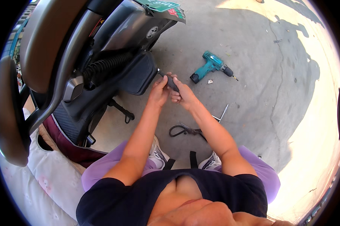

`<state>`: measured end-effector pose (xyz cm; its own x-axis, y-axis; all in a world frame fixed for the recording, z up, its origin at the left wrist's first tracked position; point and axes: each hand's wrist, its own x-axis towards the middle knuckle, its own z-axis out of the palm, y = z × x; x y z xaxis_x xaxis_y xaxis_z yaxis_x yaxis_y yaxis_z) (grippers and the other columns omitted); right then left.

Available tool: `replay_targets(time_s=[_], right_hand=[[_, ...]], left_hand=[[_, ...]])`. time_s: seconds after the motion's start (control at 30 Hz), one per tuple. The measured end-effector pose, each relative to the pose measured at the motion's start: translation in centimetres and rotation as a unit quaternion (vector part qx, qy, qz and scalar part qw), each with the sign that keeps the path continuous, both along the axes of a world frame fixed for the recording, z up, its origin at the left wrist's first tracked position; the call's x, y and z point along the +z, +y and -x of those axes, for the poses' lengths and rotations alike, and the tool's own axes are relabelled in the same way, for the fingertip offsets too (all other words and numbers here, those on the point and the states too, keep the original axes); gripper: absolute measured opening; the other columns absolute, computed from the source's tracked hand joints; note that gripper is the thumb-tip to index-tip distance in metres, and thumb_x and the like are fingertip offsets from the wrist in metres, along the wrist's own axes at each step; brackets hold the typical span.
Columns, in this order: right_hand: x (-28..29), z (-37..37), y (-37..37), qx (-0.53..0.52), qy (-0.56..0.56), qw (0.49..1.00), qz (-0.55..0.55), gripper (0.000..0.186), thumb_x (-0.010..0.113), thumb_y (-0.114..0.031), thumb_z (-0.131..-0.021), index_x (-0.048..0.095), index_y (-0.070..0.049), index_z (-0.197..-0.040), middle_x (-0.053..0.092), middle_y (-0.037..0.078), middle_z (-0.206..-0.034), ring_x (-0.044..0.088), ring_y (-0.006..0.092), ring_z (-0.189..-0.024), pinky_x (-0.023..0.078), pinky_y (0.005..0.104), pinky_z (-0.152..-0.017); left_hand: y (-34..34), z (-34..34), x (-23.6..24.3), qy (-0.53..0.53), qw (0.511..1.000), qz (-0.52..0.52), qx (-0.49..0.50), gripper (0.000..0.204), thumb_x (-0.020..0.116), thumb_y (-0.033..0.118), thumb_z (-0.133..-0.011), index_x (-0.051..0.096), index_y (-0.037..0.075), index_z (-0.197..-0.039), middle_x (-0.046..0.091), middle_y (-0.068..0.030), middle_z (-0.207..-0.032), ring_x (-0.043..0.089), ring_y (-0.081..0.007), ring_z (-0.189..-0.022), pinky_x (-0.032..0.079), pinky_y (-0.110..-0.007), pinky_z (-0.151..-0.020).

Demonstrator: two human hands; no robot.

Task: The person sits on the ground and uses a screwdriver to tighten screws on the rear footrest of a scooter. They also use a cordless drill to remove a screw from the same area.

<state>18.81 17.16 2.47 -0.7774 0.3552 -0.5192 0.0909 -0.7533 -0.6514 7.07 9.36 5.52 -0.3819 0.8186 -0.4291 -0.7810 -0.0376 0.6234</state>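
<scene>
Both of my hands meet in front of me around a dark grey, elongated piece (172,83) with a thin metal stub at its far left end; its exact kind is not clear. My left hand (160,91) pinches it near the stub, with the thumb on top. Around its thicker near end my right hand (183,93) is closed. The stub points toward a black flat panel (140,73) on the side of a dark scooter (117,34), a small gap from the panel's edge.
A teal cordless drill (211,67) lies on the concrete beyond my right hand, beside a small white piece (210,81). Under my right forearm are a black looped tool (179,130) and a silver T-shaped wrench (223,113). A pale quilted cover (45,180) spreads at left.
</scene>
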Motion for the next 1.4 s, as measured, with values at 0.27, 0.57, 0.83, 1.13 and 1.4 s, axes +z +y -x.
replay_targets(time_s=[0.27,0.57,0.83,1.13,1.4], right_hand=[[4.6,1.5,0.6,0.045,-0.143,0.777,-0.611,0.045,0.061,-0.043,-0.088,0.057,0.0,-0.101,0.066,0.017,-0.077,0.065,0.0353,-0.069,0.049,0.0427,-0.063],[5.6,0.6,0.1,0.005,0.005,0.888,-0.46,0.04,0.062,-0.035,-0.084,0.061,0.003,-0.097,0.066,0.024,-0.098,0.065,0.037,-0.091,0.05,0.0416,-0.075],[4.5,2.4,0.1,0.077,-0.17,0.748,-0.637,0.024,0.063,-0.014,-0.08,0.05,-0.006,-0.098,0.061,0.016,-0.089,0.063,0.0358,-0.075,0.051,0.0465,-0.064],[-0.8,3.4,-0.5,-0.024,-0.003,0.897,-0.441,0.03,0.065,-0.012,-0.075,0.05,-0.005,-0.099,0.063,0.02,-0.081,0.061,0.0414,-0.085,0.048,0.0505,-0.072],[3.3,1.1,3.4,0.095,-0.069,0.894,-0.432,0.034,0.062,-0.009,-0.074,0.052,0.002,-0.105,0.056,0.021,-0.072,0.059,0.0334,-0.071,0.046,0.0432,-0.067]], left_hand=[[-0.2,1.5,6.1,0.333,0.849,0.353,-0.21,0.047,0.061,0.036,-0.091,0.056,0.001,-0.122,0.064,-0.0143,-0.109,0.059,-0.0259,-0.106,0.048,-0.037,-0.09],[4.0,-7.2,30.4,0.894,0.177,0.021,-0.412,0.058,0.074,0.014,-0.066,0.057,0.007,-0.121,0.058,-0.0103,-0.123,0.054,-0.0276,-0.117,0.038,-0.04,-0.103],[3.0,-14.2,38.7,0.915,0.054,0.0,-0.399,0.051,0.072,0.014,-0.068,0.06,0.006,-0.117,0.059,-0.0116,-0.122,0.055,-0.028,-0.116,0.04,-0.041,-0.103],[2.5,-14.7,41.8,0.914,0.019,0.078,-0.397,0.048,0.072,0.013,-0.07,0.062,0.006,-0.116,0.06,-0.0134,-0.12,0.056,-0.0288,-0.116,0.043,-0.042,-0.1],[-0.2,-8.6,39.7,0.878,0.136,0.164,-0.429,0.044,0.072,0.013,-0.072,0.063,0.005,-0.115,0.061,-0.0149,-0.118,0.056,-0.0295,-0.116,0.046,-0.042,-0.097]])
